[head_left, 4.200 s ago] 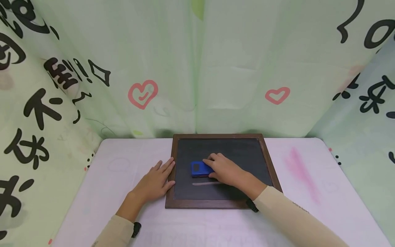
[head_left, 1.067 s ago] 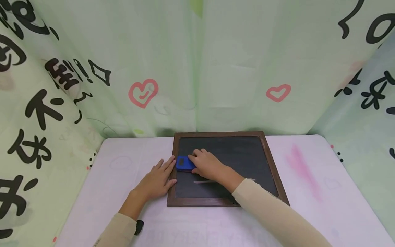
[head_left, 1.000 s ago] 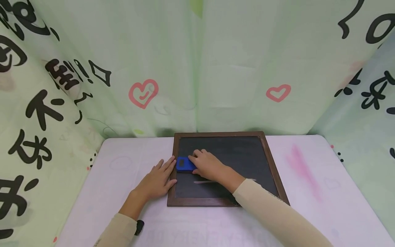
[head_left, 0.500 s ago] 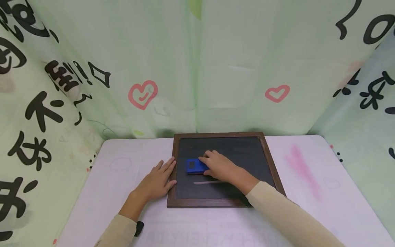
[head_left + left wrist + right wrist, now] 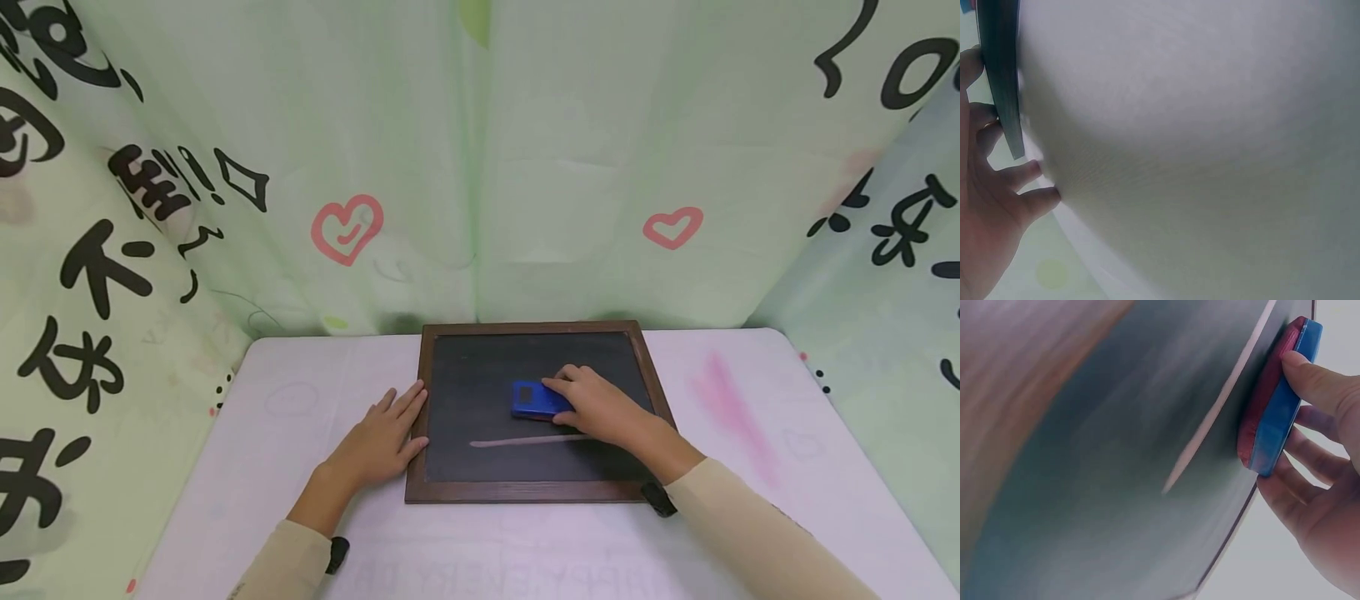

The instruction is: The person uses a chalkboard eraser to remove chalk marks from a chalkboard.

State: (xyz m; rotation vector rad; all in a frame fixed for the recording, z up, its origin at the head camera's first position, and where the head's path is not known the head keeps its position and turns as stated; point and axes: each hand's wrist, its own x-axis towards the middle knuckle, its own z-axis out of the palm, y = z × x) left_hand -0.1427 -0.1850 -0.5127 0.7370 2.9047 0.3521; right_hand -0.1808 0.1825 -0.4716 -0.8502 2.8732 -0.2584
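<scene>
A chalkboard (image 5: 480, 367) in a brown wooden frame lies on the table. My right hand (image 5: 603, 404) grips a blue chalkboard eraser (image 5: 536, 400) by its right end, at the middle of the board. In the right wrist view the eraser (image 5: 1279, 400) shows a dark red felt side toward the board, with thumb and fingers on opposite sides. Below it runs a pale chalk line (image 5: 525, 441), its right end hidden by the right hand and wrist. My left hand (image 5: 378, 437) rests at the frame's left edge, fingers extended; the left wrist view shows its fingers (image 5: 985, 115) touching the frame.
The board stands on a white-covered table (image 5: 285, 400) with a pink smear (image 5: 735, 417) at the right. A pale green curtain (image 5: 555, 167) with black characters and red hearts closes off the back and both sides.
The eraser was near the board's left edge a second ago; my right hand has slid it rightward to the middle. More of the chalk line now shows. My left hand has stayed put.
</scene>
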